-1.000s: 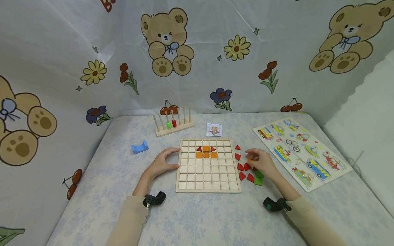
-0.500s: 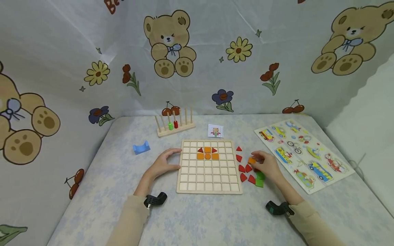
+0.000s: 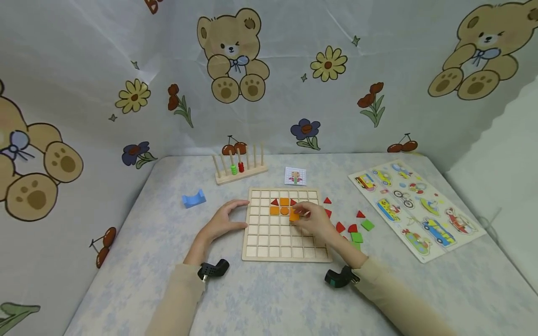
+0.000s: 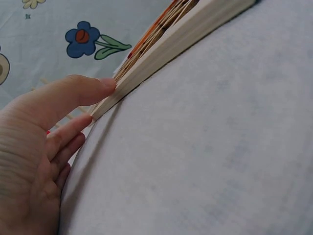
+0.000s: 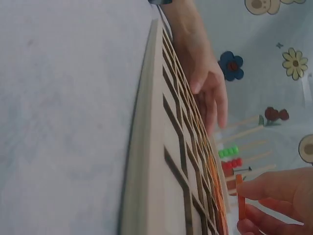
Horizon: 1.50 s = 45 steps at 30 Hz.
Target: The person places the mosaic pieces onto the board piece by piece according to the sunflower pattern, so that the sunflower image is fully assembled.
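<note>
My right hand (image 3: 316, 221) pinches an orange square tile (image 5: 240, 198) between thumb and fingers, over the wooden grid board (image 3: 273, 240). Beneath it, orange squares, including one square tile (image 3: 274, 211), an orange round tile (image 3: 284, 211) and red triangles, among them a red triangle (image 3: 275, 202), sit in the upper cells. Part of that pattern is hidden by the hand. At the board's left edge, my left hand (image 3: 224, 218) rests with thumb and fingertips touching the rim; in the left wrist view its thumb (image 4: 98, 90) lies along the side.
Right of the board lie loose red pieces (image 3: 340, 227) and green squares (image 3: 356, 237). A picture puzzle board (image 3: 414, 205) lies farther right. Behind stand a peg rack (image 3: 241, 176) with beads and a pattern card (image 3: 295, 176). A blue curved block (image 3: 194, 199) is at left.
My right hand has moved left from the loose pieces to above the board, carrying the orange square tile. The left hand stays at the board's edge.
</note>
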Motion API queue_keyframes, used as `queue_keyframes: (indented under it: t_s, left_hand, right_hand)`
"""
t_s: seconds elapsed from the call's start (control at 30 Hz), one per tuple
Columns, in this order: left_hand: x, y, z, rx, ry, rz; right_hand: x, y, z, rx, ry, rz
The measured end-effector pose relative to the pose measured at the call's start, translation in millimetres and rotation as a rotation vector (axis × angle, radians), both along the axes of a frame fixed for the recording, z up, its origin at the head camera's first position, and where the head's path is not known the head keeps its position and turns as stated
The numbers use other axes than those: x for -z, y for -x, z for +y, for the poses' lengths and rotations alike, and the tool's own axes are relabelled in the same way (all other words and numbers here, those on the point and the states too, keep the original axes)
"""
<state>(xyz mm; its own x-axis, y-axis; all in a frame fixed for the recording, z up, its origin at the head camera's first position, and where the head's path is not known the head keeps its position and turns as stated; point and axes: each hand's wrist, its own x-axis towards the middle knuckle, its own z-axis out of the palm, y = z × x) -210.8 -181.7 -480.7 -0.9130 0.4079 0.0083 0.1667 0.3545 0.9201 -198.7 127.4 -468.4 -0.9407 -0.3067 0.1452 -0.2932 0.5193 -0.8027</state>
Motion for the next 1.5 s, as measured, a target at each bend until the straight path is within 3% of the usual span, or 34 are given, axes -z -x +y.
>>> queue_keyframes:
  t_s: [0.2, 0.27, 0.5, 0.83, 0.97, 1.23, 1.5]
  left_hand:
    - [26.5, 12.5, 3.8, 0.005, -0.002, -0.012]
    - [29.7, 14.5, 4.9, 0.011, -0.006, -0.004]
    - [29.3, 17.0, 6.6, 0.020, -0.013, 0.039]
    - [33.2, 20.5, 7.1, 0.008, 0.025, 0.048]
    - [34.4, 18.3, 2.4, -0.010, 0.042, 0.044]
    - [31.3, 13.3, -8.2, -0.040, 0.033, 0.052]
    - [32.8, 13.8, -5.4, -0.021, 0.015, 0.042]
  right_hand:
    - [10.0, -0.3, -14, -0.005, -0.006, -0.043]
    - [12.5, 0.3, -14, 0.006, -0.004, -0.054]
    - [14.5, 2.3, -11, 0.003, 0.016, -0.045]
    - [14.5, 2.3, -5, -0.013, 0.050, -0.002]
    - [11.6, 9.1, 10, 0.051, 0.033, 0.023]
    - [14.6, 40.0, 57, 0.221, -0.030, 0.092]
    - [22.5, 45.4, 74, 0.226, -0.080, 0.059]
